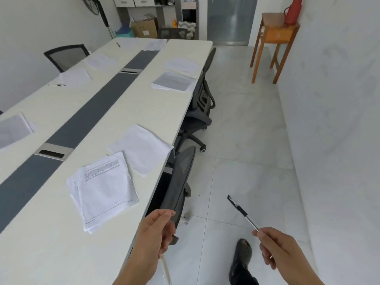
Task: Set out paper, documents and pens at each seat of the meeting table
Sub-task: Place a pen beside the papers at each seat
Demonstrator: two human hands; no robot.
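Pinching the stiff, light-looking black-and-clear plastic pen [243, 212] by its end, right hand [281, 251] beside the white table [61, 112], left hand [156, 233] gripping a pale rod [165, 266].

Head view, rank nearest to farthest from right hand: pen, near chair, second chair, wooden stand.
1. Pen: pinched in the right hand.
2. Near chair: to its left, at the table edge.
3. Second chair: next along the same side.
4. Wooden stand: far right, by the wall.

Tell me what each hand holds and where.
Right hand pinches a pen by its barrel's near end. Left hand grips the top of a pale stick, unclear what.
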